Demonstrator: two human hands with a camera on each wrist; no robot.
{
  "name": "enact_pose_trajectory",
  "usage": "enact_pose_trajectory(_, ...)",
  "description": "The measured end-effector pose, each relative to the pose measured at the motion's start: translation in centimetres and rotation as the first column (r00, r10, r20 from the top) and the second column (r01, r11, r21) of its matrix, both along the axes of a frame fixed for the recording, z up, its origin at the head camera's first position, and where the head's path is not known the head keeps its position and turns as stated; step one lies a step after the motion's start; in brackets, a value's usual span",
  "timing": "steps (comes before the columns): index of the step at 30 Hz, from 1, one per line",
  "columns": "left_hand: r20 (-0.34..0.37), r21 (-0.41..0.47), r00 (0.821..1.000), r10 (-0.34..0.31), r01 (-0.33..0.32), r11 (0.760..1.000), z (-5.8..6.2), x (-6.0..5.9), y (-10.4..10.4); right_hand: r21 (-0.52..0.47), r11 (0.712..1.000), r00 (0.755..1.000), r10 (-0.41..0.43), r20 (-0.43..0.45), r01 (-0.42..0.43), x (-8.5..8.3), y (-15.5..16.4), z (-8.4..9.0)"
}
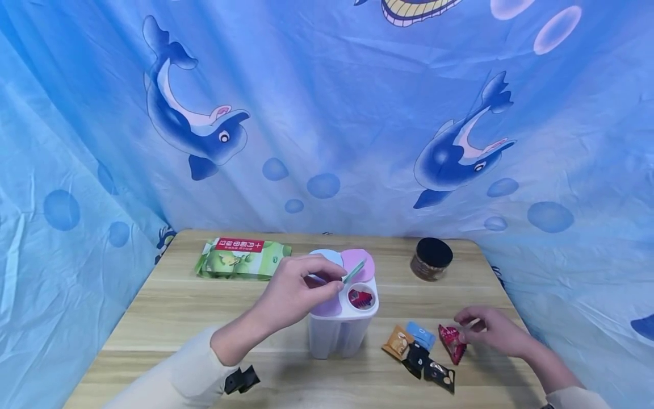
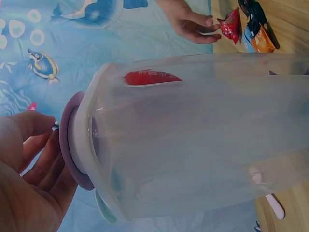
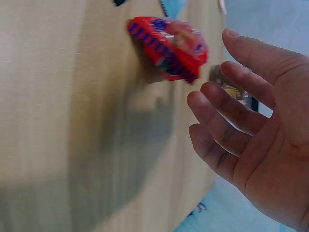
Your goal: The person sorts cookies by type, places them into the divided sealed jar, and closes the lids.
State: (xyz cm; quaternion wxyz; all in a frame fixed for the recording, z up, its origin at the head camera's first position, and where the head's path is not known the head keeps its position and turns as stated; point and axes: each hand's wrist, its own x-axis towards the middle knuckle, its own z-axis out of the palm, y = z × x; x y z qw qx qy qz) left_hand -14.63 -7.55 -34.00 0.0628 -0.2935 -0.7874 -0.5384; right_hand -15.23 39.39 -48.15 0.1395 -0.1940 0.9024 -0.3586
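Observation:
A clear plastic container [image 1: 337, 332] with a pastel lid stands mid-table; a red packet [image 1: 360, 297] shows in its one open compartment. My left hand [image 1: 337, 282] pinches the teal lid flap [image 1: 355, 271] above that opening. In the left wrist view the container [image 2: 203, 135] fills the frame, with my left hand [image 2: 29, 179] by the purple lid [image 2: 67, 145]. My right hand [image 1: 467, 332] pinches the edge of a red snack packet [image 1: 452, 342] at the right. The right wrist view shows that packet [image 3: 169, 46] lifted slightly beside my loosely spread fingers [image 3: 227, 121]; the thumb is hidden.
Orange [image 1: 398, 341], blue [image 1: 422, 334] and two black packets [image 1: 416, 358] lie left of the red one. A black-lidded jar [image 1: 431, 258] stands at the back right, a green pack [image 1: 242, 258] at the back left. A blue dolphin curtain surrounds the table.

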Motion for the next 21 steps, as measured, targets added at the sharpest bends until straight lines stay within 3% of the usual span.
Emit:
enact_pose_trajectory(7,0.035,-0.007,0.999,-0.020,0.020,1.000,0.2,-0.1,-0.1,-0.039,0.999,0.994,-0.012,0.110,0.016,0.4,0.3,-1.9)
enact_pose_trajectory(21,0.050,-0.023,0.999,-0.016,0.017,1.000,0.1,-0.2,-0.2,0.002,0.998,0.991,-0.062,0.118,0.062,0.2,0.2,-3.1)
